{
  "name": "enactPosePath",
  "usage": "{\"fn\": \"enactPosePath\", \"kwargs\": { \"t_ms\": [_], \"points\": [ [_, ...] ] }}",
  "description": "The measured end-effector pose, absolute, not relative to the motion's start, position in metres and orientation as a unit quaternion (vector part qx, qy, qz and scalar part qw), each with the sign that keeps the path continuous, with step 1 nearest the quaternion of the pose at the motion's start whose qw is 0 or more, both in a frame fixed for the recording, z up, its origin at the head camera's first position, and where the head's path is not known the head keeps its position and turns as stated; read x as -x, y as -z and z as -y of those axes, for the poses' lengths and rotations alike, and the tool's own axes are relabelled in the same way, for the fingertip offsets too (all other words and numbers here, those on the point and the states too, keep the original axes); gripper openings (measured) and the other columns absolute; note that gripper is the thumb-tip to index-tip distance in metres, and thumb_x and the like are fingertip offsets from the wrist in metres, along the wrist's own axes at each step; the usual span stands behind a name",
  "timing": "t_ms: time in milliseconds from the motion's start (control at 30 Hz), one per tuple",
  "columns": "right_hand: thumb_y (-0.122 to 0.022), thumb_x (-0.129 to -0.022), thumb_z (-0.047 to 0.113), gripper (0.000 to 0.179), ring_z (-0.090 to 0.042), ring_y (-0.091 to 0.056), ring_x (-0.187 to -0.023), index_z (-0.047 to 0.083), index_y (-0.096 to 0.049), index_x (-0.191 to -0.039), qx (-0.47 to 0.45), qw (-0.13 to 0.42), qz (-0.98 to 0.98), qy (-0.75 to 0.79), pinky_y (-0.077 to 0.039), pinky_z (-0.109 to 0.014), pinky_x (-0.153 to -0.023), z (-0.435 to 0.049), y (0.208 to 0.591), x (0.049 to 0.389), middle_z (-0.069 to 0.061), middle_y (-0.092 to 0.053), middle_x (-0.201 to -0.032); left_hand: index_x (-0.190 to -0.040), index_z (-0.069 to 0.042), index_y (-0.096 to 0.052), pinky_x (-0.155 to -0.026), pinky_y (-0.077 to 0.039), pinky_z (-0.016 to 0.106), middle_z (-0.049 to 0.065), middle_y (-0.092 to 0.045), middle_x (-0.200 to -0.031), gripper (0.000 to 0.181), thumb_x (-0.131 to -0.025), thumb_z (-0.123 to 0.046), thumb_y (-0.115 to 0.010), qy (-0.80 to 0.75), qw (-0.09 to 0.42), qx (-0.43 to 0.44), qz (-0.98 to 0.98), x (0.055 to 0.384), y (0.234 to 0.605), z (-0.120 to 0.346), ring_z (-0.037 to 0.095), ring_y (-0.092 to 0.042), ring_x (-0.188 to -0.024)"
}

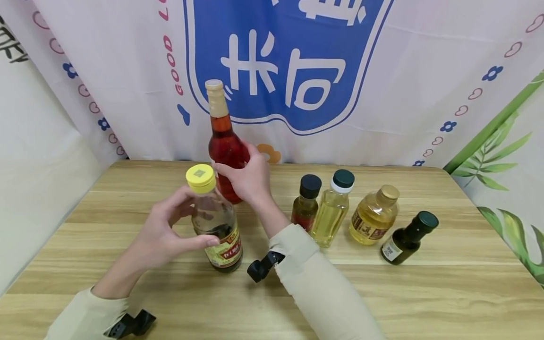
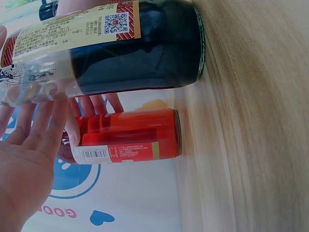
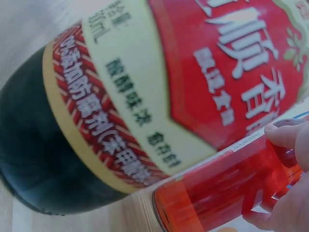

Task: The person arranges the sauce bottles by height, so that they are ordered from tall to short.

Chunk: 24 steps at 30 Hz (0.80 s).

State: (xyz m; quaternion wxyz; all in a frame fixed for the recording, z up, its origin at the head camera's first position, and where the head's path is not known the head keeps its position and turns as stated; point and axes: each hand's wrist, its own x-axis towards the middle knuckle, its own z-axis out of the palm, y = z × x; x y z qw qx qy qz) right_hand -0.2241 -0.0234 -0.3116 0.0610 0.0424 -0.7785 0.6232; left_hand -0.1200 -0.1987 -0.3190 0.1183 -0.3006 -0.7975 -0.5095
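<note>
One red bottle [image 1: 227, 146], probably heavy, slick and breakable, best held round its body, is just behind the yellow-capped bottle [image 1: 216, 217], gripped by the right hand [image 1: 250, 177], while the left hand [image 1: 163, 233] spreads half-open around the latter, its hold unclear.

The yellow-capped bottle [image 1: 217, 218] holds blackish liquid [image 2: 140, 63], the cream-necked bottle [image 1: 224, 142] red.

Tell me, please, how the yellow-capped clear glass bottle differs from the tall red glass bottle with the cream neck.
The yellow-capped clear glass bottle shows dark liquid below a clear upper part; the tall red glass bottle with the cream neck has a red body. In the head view, the yellow-capped bottle is shorter and nearer; the red bottle is taller and farther back. Both are labelled and roughly upright.
</note>
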Motion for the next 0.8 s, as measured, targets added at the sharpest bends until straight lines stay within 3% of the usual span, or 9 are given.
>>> {"fn": "enactPosePath", "kwargs": {
  "t_ms": [800],
  "points": [
    [-0.086,-0.090,0.028,0.072,-0.025,-0.062,-0.132,0.022,-0.054,-0.154,-0.028,0.059,0.788,-0.612,-0.056,-0.052,-0.109,0.0277,0.3100,0.2301,-0.004,-0.067,-0.145,-0.142,-0.007,-0.060,-0.096,-0.058,0.017,-0.006,-0.070,-0.127,0.085,-0.066,0.012,-0.092,0.512,0.121,0.303,0.795,0.1195,0.3186,0.1977,0.007,-0.067,-0.113]
  ]
}}
